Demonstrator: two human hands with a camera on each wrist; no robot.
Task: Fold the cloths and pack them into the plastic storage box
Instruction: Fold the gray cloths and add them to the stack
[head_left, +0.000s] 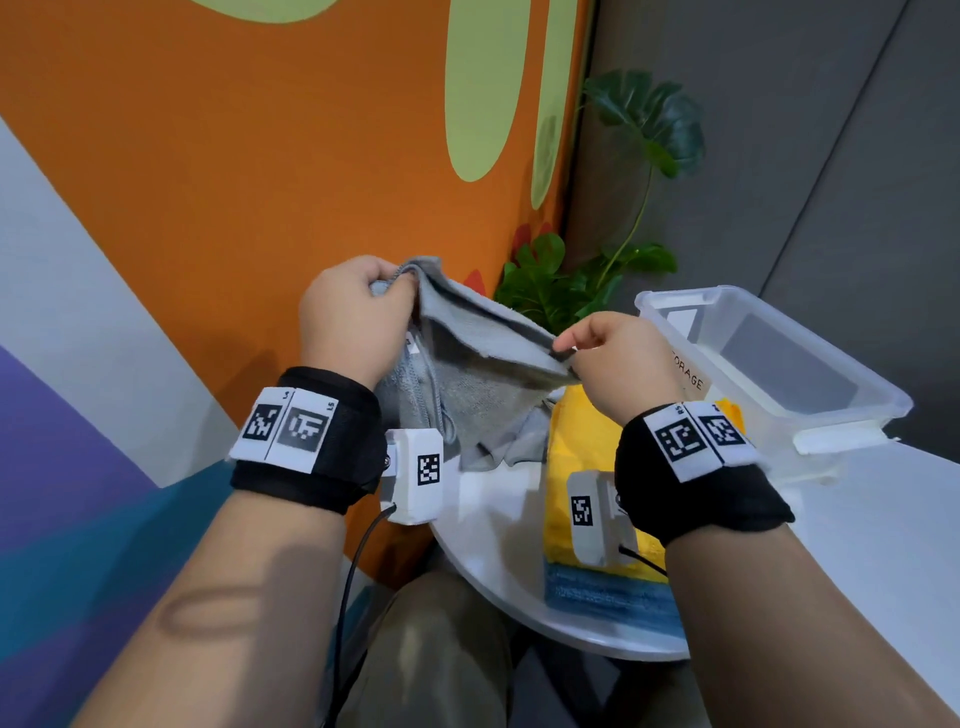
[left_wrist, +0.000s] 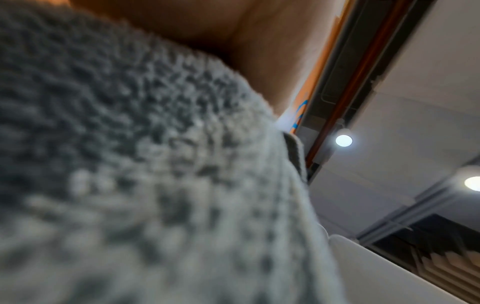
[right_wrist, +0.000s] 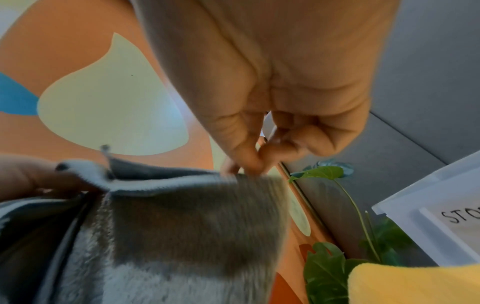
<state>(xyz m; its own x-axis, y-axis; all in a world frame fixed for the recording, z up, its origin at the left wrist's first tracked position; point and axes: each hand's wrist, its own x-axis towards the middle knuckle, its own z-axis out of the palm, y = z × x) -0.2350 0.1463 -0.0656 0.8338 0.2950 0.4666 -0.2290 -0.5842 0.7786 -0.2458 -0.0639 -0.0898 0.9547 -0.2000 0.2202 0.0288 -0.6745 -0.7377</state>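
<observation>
A grey terry cloth (head_left: 467, 374) hangs in the air above the white table (head_left: 857, 519), stretched between both hands. My left hand (head_left: 358, 312) grips its upper left corner. My right hand (head_left: 613, 348) pinches the other top corner between thumb and fingers (right_wrist: 249, 162). The grey cloth (left_wrist: 130, 164) fills the left wrist view, blurred and very close. Under it on the table lies a yellow cloth (head_left: 576, 467) on top of a blue cloth (head_left: 608, 597). The clear plastic storage box (head_left: 769, 353) stands empty at the right, open at the top.
A green potted plant (head_left: 566, 291) stands behind the table by the orange wall (head_left: 260, 156). The table's rounded edge (head_left: 498, 603) runs close to my knee. A grey partition (head_left: 779, 156) rises behind the box.
</observation>
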